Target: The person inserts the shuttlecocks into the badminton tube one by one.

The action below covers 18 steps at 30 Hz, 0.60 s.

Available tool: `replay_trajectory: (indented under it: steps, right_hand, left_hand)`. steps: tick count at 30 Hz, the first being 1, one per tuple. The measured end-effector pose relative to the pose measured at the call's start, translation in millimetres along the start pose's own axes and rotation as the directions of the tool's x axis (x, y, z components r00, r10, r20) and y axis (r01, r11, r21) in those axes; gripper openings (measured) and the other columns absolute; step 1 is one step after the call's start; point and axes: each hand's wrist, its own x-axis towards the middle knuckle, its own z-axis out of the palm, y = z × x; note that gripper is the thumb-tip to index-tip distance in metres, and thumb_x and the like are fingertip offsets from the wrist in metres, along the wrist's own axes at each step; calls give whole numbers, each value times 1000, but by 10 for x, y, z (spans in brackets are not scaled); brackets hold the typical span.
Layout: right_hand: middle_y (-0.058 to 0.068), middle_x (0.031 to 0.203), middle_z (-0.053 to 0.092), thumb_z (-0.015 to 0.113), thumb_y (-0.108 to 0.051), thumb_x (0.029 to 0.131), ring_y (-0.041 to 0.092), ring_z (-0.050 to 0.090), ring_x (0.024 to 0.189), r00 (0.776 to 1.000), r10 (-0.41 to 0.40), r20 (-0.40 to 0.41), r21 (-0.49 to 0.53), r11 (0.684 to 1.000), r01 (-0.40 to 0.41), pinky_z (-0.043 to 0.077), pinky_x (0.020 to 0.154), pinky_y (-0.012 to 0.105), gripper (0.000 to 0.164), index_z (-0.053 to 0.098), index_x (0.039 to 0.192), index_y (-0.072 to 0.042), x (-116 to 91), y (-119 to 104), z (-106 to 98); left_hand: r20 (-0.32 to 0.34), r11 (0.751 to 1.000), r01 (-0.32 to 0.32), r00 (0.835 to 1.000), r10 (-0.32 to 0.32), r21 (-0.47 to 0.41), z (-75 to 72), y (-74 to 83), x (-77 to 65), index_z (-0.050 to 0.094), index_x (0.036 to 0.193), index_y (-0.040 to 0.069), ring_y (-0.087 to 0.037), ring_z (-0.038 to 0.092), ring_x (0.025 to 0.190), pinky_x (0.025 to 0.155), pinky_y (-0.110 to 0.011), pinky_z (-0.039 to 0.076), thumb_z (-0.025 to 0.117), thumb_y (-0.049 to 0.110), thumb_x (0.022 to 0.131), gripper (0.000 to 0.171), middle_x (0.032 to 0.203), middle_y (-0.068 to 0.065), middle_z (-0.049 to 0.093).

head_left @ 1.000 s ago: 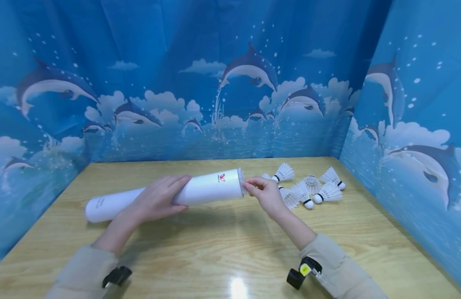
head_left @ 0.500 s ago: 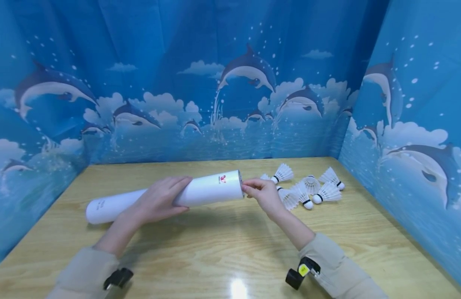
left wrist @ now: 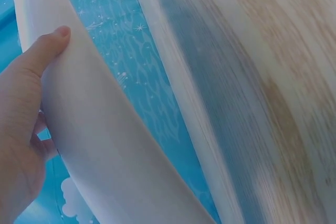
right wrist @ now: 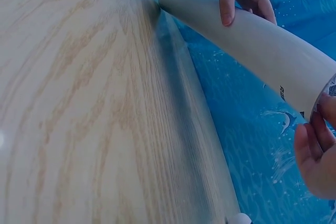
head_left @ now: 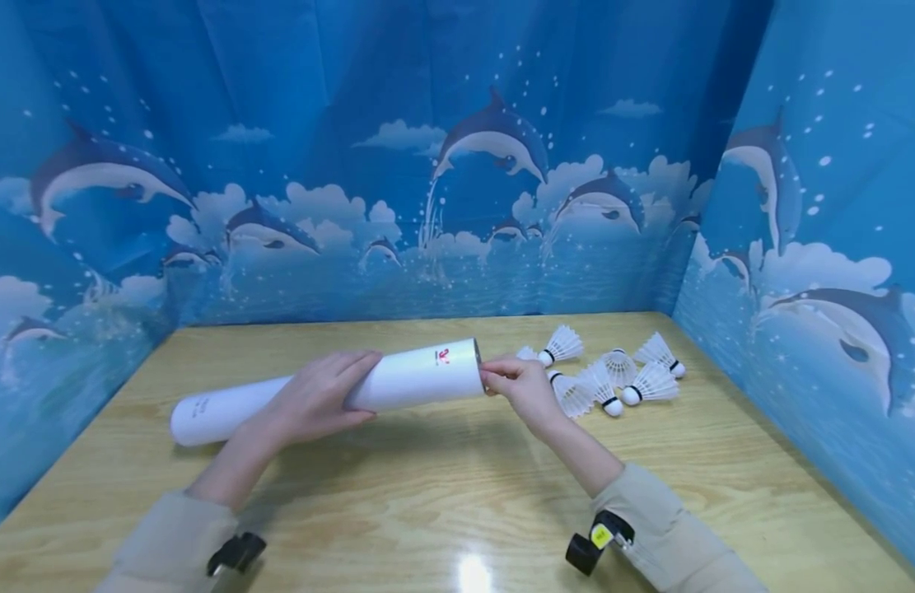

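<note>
A long white shuttlecock tube [head_left: 420,375] lies aslant across the table, its printed right end raised. Over its middle my left hand [head_left: 319,395] grips it from above, thumb on the near side in the head view. At the tube's raised mouth is my right hand [head_left: 527,391], thumb and fingers pinched together right at the rim. The right wrist view shows a bit of a shuttlecock's feather skirt [right wrist: 332,88] just inside the mouth, by the thumb; the rest of it is hidden in the tube.
Several white shuttlecocks [head_left: 650,383] with black bands lie in a loose group to the right, just beyond my right hand. The wooden table [head_left: 427,511] meets a blue dolphin-print curtain [head_left: 338,206] at the back and sides.
The white feather skirt that stuck out of the tube's mouth a second ago has gone inside, pushed leftward by my right hand. My left hand keeps its grip on the tube.
</note>
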Motion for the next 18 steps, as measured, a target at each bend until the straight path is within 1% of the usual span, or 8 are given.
replay_trajectory:
  steps: [6, 11, 14, 18]
  right_hand:
    - [22, 100, 66, 62, 1, 85, 14, 64, 77, 1000, 8, 16, 44, 999, -8, 56, 69, 29, 22, 63, 105, 11, -11, 22, -21]
    - [22, 99, 65, 60, -3, 88, 16, 64, 80, 1000, -5, 23, 67, 998, 3, 56, 68, 29, 25, 61, 109, 11, -21, 27, -65]
    - [24, 100, 63, 57, -6, 91, 15, 63, 80, 1000, -2, 28, 69, 998, 0, 56, 67, 28, 27, 59, 112, 11, -18, 19, -112]
    - [21, 99, 63, 57, -11, 93, 15, 62, 81, 999, 25, 21, 46, 999, -26, 55, 68, 26, 30, 58, 115, 9, -17, 18, -216]
  left_hand:
    - [-10, 1000, -11, 1000, 11, 1, -4, -9, -3, 50, 130, 0, -33, 56, 107, 88, -49, 48, 83, 34, 66, 80, 122, -17, 57]
    - [-17, 1000, -20, 1000, 20, -3, -2, -13, -1, 51, 129, -1, -32, 56, 106, 88, -49, 48, 83, 33, 66, 79, 121, -17, 58]
    - [-14, 1000, -16, 1000, 16, -3, -1, -17, -2, 51, 129, 0, -32, 56, 106, 87, -48, 49, 83, 34, 66, 79, 121, -17, 58]
    - [-9, 1000, -11, 1000, 11, 4, -2, -24, -10, 50, 129, 1, -31, 56, 107, 88, -48, 49, 83, 34, 66, 79, 121, -16, 58]
